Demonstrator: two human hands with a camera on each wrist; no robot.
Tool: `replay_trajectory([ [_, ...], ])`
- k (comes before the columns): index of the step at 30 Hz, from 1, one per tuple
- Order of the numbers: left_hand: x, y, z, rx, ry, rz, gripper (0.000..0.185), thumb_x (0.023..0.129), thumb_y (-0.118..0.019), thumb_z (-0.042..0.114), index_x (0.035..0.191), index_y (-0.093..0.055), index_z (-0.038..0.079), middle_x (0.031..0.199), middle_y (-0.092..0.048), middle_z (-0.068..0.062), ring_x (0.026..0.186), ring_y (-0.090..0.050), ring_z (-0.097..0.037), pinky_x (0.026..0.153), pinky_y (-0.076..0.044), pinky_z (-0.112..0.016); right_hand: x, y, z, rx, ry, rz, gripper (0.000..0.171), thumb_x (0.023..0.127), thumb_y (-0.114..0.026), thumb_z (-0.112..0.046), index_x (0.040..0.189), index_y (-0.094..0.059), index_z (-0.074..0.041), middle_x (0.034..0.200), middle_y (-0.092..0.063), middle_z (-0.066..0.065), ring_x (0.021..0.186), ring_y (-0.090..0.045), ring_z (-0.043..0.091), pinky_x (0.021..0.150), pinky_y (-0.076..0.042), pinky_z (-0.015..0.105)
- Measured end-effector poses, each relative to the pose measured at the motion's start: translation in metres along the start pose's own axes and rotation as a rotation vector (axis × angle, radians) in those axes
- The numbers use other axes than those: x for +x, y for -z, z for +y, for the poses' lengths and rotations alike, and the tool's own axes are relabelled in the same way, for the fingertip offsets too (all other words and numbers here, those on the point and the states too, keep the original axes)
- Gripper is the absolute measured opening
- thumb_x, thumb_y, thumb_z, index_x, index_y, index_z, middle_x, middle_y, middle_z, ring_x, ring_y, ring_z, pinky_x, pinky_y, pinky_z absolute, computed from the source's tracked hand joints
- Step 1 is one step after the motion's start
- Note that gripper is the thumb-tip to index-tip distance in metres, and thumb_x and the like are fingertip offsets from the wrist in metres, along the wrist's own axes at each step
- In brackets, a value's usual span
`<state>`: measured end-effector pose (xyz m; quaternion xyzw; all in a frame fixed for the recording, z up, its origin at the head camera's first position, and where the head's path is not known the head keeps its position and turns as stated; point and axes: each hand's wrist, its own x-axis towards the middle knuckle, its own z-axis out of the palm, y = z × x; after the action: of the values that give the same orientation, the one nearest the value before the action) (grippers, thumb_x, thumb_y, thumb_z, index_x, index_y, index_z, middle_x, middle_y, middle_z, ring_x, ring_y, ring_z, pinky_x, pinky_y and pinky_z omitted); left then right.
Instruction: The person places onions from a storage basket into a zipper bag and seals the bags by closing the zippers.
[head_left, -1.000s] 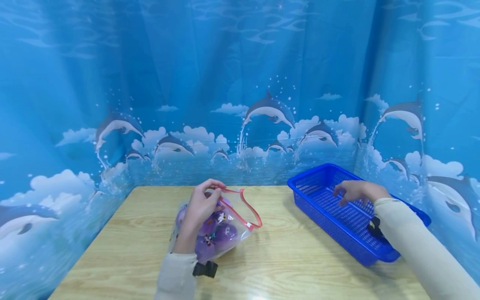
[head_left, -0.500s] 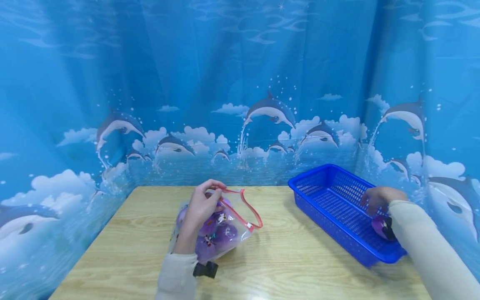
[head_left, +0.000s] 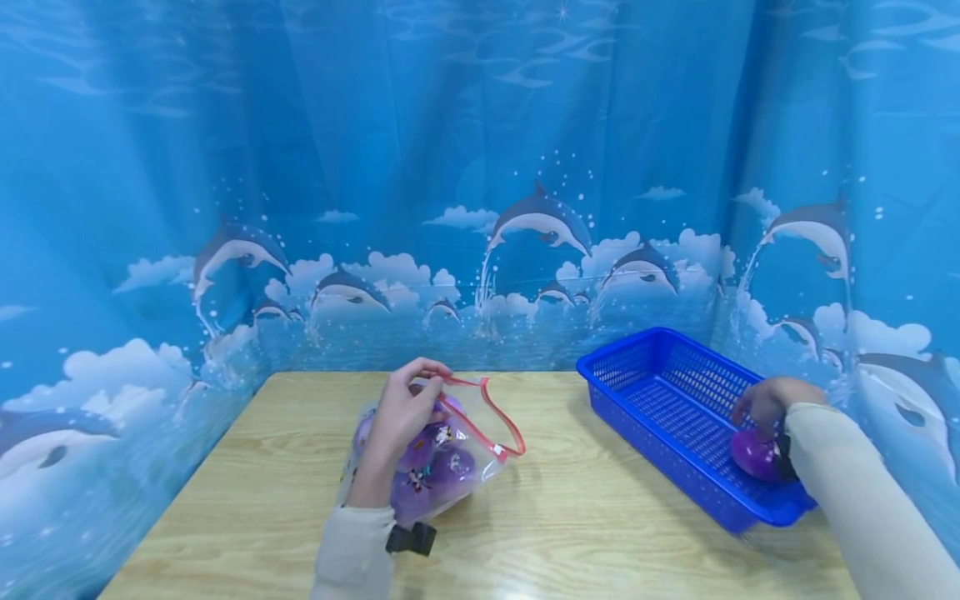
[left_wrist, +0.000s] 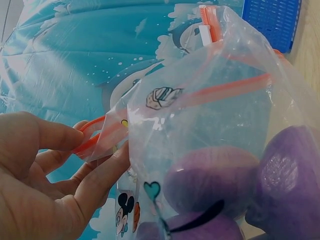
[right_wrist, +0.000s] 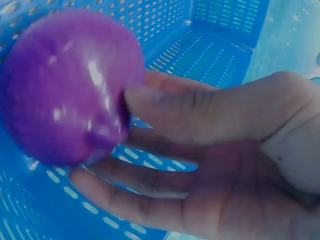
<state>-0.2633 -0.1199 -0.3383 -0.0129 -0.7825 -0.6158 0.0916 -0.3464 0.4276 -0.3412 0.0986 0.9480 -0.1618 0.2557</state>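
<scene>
Dolphin-print curtains are surrounding the wooden table (head_left: 585, 533). Left hand (head_left: 401, 421) is pinching the bag (head_left: 442, 454) open; right hand (head_left: 768, 402), fingers curled, is holding a purple ball (head_left: 753, 454) in the blue basket (head_left: 660, 400), where it could roll once let go.

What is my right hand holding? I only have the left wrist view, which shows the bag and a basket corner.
Observer: The right hand holds a purple ball against its thumb and fingers.
Operator: Where is it?
Observer: Inside the blue basket, at the near end, low over the floor.
Operator: Anything else in the basket?
Observer: No, the head view shows only that ball.
</scene>
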Motion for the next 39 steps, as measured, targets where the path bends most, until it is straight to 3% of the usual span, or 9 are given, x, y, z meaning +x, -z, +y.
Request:
replay_trajectory([
  [5,0.0,0.0,0.0,-0.008,-0.005,-0.001,0.018,0.105,-0.055,0.009,0.113,-0.071,0.008,0.11,-0.06,-0.019,0.07,-0.066,-0.018,0.062,-0.065,-0.03,0.002,-0.001,-0.002,-0.012,0.057,-0.064,0.047,0.089,-0.074,-0.019,0.135,-0.064,-0.01,0.115,-0.062,0.032,0.102,-0.062,0.044,0.08,-0.063,0.055],
  [8,-0.001,0.0,0.0,-0.009,-0.009,-0.002,0.018,0.105,-0.055,0.009,0.113,-0.071,0.008,0.112,-0.06,-0.02,0.07,-0.066,-0.019,0.062,-0.065,-0.03,0.003,-0.003,-0.002,-0.002,0.075,-0.081,0.061,0.085,-0.082,-0.038,0.135,-0.064,-0.009,0.111,-0.067,0.025,0.1,-0.065,0.04,0.08,-0.063,0.055],
  [13,0.0,0.0,-0.001,-0.011,-0.013,-0.006,0.017,0.105,-0.055,0.01,0.113,-0.071,0.008,0.113,-0.06,-0.022,0.07,-0.066,-0.019,0.061,-0.064,-0.029,0.006,-0.004,-0.002,-0.018,0.094,-0.088,0.077,0.077,-0.084,-0.055,0.134,-0.064,-0.007,0.115,-0.066,0.027,0.102,-0.065,0.04,0.082,-0.062,0.058],
  [22,-0.001,0.001,0.0,-0.007,-0.001,-0.006,0.018,0.106,-0.054,0.011,0.114,-0.07,0.009,0.112,-0.06,-0.02,0.07,-0.066,-0.019,0.061,-0.064,-0.029,0.008,-0.007,-0.006,-0.079,0.145,-0.145,0.071,0.084,-0.078,-0.057,0.13,-0.064,-0.006,0.116,-0.068,0.023,0.103,-0.067,0.04,0.086,-0.062,0.059],
  [30,0.0,0.001,0.0,-0.004,0.006,-0.007,0.018,0.106,-0.054,0.012,0.114,-0.071,0.01,0.113,-0.061,-0.02,0.071,-0.066,-0.02,0.062,-0.064,-0.03,0.013,-0.01,-0.008,-0.078,0.171,-0.162,0.073,0.086,-0.076,-0.058,0.132,-0.062,-0.003,0.128,-0.059,0.036,0.109,-0.063,0.053,0.093,-0.058,0.065],
  [39,0.0,0.0,0.0,0.009,0.026,-0.001,0.018,0.106,-0.054,0.012,0.114,-0.071,0.011,0.114,-0.06,-0.019,0.072,-0.066,-0.019,0.062,-0.064,-0.028,0.012,-0.01,-0.01,-0.06,0.165,-0.166,0.071,0.089,-0.074,-0.056,0.133,-0.061,-0.002,0.127,-0.06,0.034,0.111,-0.063,0.052,0.094,-0.057,0.066],
])
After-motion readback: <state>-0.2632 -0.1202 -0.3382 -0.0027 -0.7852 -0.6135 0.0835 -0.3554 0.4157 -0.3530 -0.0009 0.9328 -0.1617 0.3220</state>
